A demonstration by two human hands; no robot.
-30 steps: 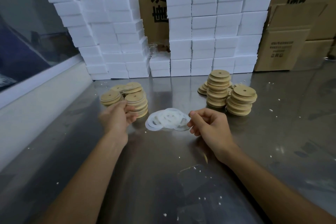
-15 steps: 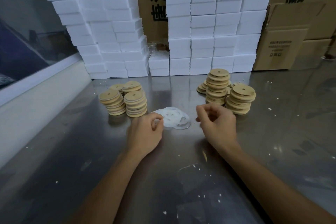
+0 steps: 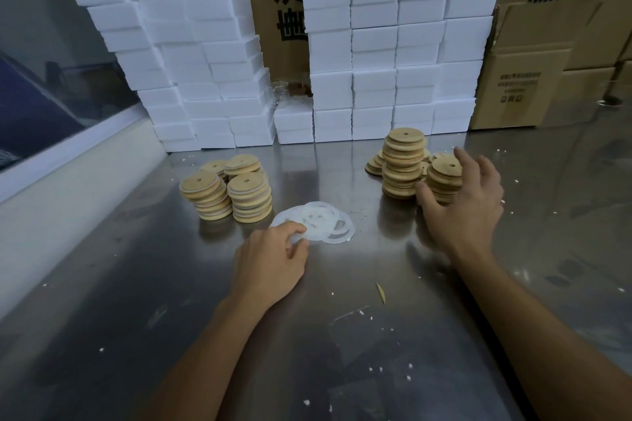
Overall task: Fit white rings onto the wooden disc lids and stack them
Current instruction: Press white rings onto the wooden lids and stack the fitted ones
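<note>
A loose pile of thin white rings (image 3: 323, 222) lies on the steel table at the centre. My left hand (image 3: 272, 261) rests at the pile's near left edge, fingertips pinching a ring there. Left of the pile stand stacks of wooden disc lids with white rings fitted (image 3: 249, 196). On the right stand bare wooden disc lids in stacks (image 3: 403, 164). My right hand (image 3: 461, 202) is spread over the shorter right stack (image 3: 443, 174), thumb on its near side and fingers over its top, closing around it.
Walls of white foam blocks (image 3: 376, 44) stand behind the stacks, with cardboard boxes (image 3: 519, 85) at the back right. A white ledge (image 3: 68, 181) borders the table (image 3: 342, 352) on the left. White crumbs and a wood sliver (image 3: 381, 292) lie on the steel.
My left hand left the ringed stacks and came to the white rings. My right hand moved from beside the rings up and right onto the bare lid stack, fingers opening.
</note>
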